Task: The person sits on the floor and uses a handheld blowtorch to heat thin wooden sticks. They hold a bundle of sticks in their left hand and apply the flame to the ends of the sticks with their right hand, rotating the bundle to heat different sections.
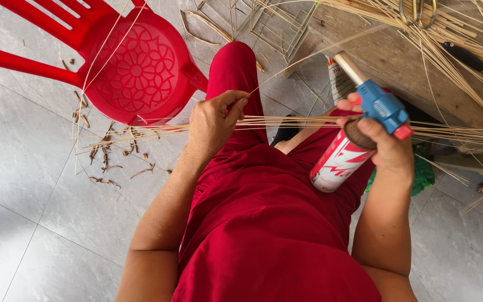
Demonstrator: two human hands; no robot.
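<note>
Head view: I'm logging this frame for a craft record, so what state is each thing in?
left hand: pinched shut on the bamboo strips
bamboo strips: a thin bundle, held level across the lap
right hand: closed around the torch
torch: blue head on a red and white can, tilted, no flame visible
red chair: unoccupied, strips leaning over it
scissors: lying on the wooden table

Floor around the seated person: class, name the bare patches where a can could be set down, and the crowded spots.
Bare grey tiles lie left of the left arm, below the red chair. A smaller patch lies right of the right arm. Crowded: scraps under the chair, sticks over the bench.
</note>
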